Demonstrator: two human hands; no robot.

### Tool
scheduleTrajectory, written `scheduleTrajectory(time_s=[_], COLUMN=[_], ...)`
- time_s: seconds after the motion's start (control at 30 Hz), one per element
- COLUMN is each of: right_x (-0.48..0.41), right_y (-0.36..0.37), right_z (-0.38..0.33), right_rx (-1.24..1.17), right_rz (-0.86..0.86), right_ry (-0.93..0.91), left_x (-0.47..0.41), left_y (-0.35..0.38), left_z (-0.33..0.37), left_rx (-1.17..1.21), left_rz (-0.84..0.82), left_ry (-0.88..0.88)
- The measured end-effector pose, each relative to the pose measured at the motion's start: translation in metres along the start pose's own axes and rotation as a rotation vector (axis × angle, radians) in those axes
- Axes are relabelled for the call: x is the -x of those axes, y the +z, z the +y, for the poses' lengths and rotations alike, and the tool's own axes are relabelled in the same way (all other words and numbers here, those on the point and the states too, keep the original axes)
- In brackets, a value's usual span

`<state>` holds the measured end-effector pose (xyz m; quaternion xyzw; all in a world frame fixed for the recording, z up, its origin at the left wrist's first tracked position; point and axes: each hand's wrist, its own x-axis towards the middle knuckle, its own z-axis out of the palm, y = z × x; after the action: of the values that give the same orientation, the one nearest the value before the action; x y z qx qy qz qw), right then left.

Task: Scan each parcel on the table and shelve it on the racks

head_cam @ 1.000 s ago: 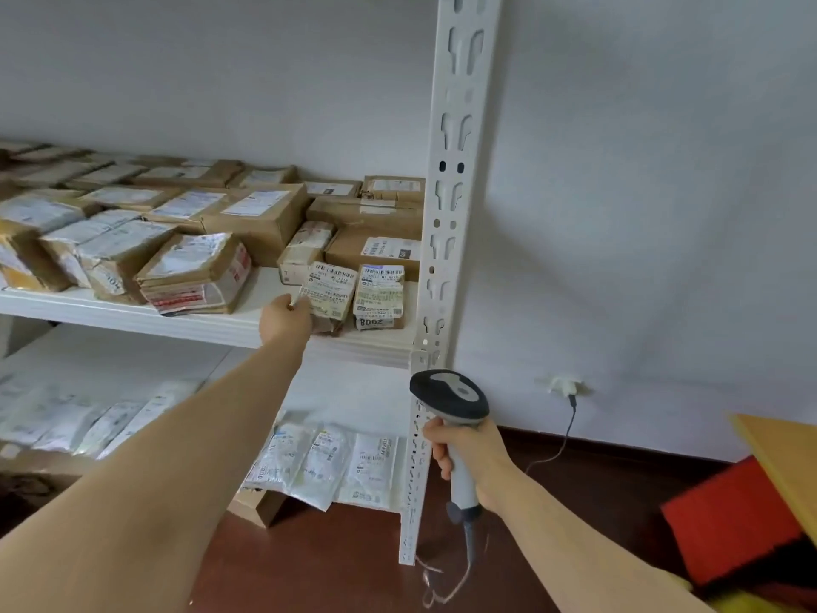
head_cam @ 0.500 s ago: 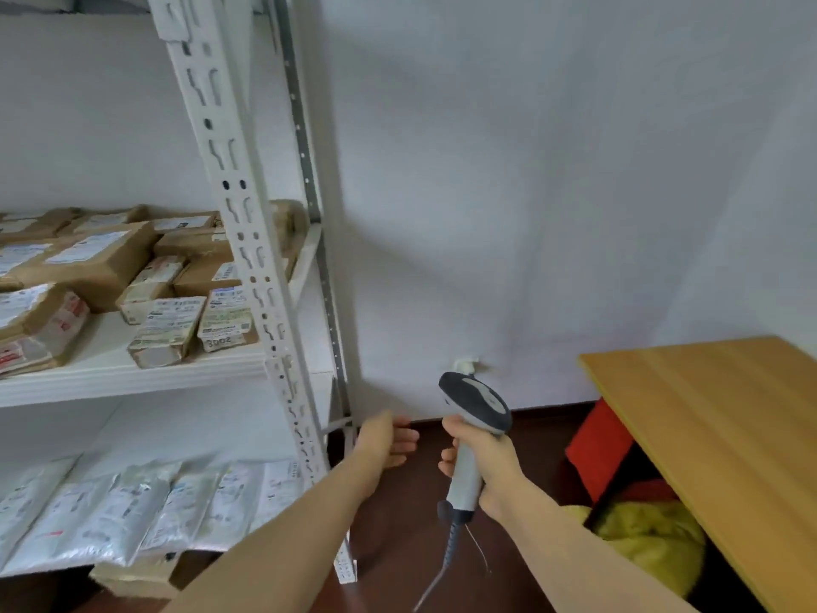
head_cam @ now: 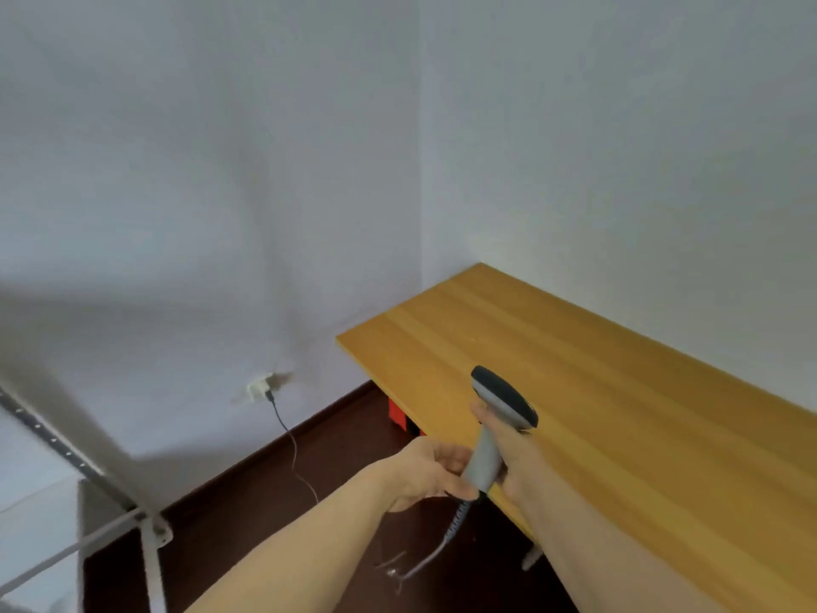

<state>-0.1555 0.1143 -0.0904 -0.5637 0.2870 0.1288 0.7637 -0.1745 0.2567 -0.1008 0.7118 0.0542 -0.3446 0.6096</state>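
My right hand (head_cam: 515,453) grips the grey handle of a barcode scanner (head_cam: 502,402), whose dark head points up and to the left over the near edge of the wooden table (head_cam: 619,413). My left hand (head_cam: 420,475) has come up against the scanner, thumb and fingers curled round the bottom of its handle where the coiled cable (head_cam: 451,530) leaves. No parcel is in view. Only a blurred corner post of the white rack (head_cam: 148,530) shows at the lower left.
A wall socket (head_cam: 261,386) with a thin cable plugged in sits low on the white wall. Dark red floor lies between rack and table. A red object (head_cam: 396,411) shows under the table's left end.
The view has swung right, away from the rack with its parcels, towards the table. My left hand has left the shelf and come to the scanner handle. My right hand still holds the scanner.
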Motion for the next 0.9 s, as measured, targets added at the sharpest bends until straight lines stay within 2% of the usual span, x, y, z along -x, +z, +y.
scheduleTrajectory(time_s=[0.17,0.33,0.57,0.9], right_x=[-0.033,-0.072,-0.136,-0.176], right_y=[-0.066,-0.118,-0.16,-0.179], right_z=[-0.013,-0.021,-0.038,-0.025], right_rx=[0.035,-0.028,-0.147,-0.172], right_rz=[0.17,0.365,0.569,0.623], right_ry=[-0.016,0.005,0.08,0.119], left_x=[-0.064,-0.132,-0.214,-0.258], left_y=[0.051,0.082,0.076,0.06], left_z=[0.029,0.046,0.08,0.097], left_rx=[-0.147,-0.177,-0.262,-0.334], left_rz=[-0.067,-0.191,-0.042,0.006], left_ry=[-0.027,-0.097,-0.131,-0.162])
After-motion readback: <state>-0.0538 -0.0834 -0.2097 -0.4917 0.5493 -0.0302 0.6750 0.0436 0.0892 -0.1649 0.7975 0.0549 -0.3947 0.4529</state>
